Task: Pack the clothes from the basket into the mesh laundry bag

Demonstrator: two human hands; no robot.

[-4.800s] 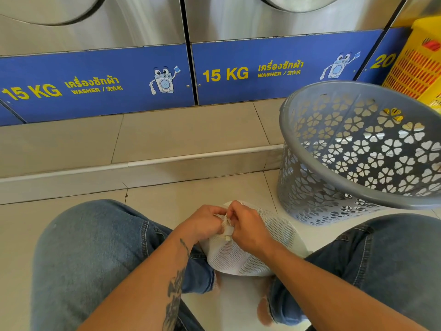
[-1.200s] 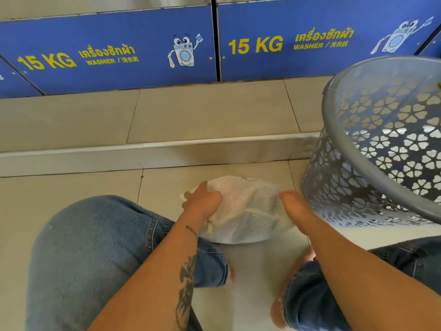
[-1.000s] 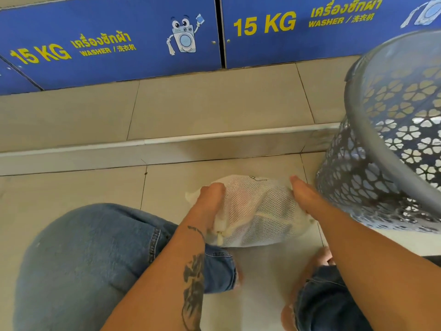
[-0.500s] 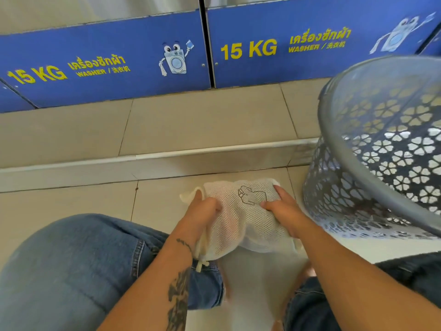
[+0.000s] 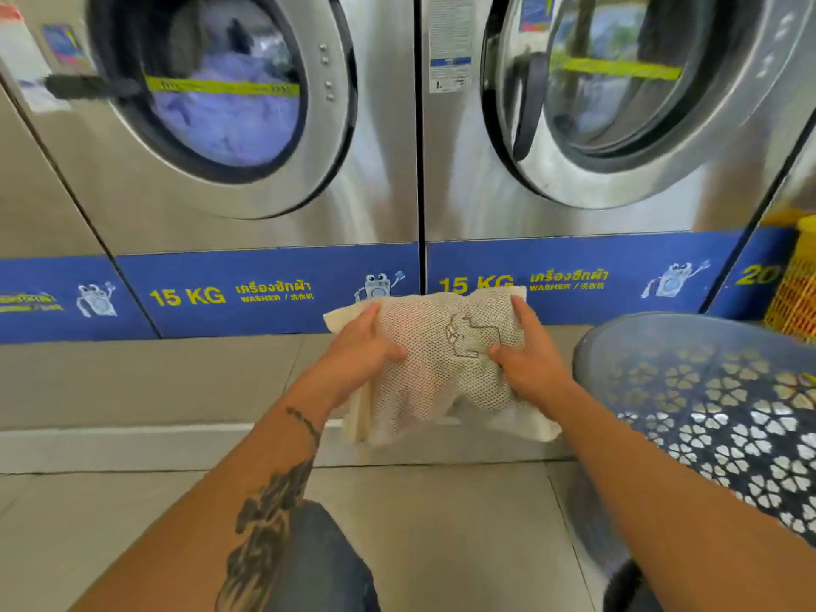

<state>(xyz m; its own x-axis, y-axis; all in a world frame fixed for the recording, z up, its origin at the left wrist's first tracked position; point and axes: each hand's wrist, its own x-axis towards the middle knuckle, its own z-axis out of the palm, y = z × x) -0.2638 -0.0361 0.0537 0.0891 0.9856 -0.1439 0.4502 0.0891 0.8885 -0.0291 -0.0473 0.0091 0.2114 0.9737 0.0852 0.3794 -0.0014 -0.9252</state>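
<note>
A white mesh laundry bag (image 5: 437, 368), bulging with clothes and printed with a dark garment outline, hangs in the air in front of the washers. My left hand (image 5: 364, 346) grips its left side and my right hand (image 5: 532, 360) grips its right side, thumbs on the front. Pinkish and pale fabric shows through the mesh. The grey plastic basket (image 5: 715, 399) with flower-shaped holes stands on the floor at the right; no clothes show in the part of its inside that I see.
Two steel front-load washers (image 5: 229, 103) (image 5: 618, 90) with blue 15 KG panels stand straight ahead on a raised tiled step (image 5: 132, 439). A yellow basket (image 5: 795, 293) sits at the far right. My jeans-clad knees are at the bottom edge.
Both hands have lifted the filled mesh bag off the floor and up toward the washers. My view has tilted upward, so the washer doors now show.
</note>
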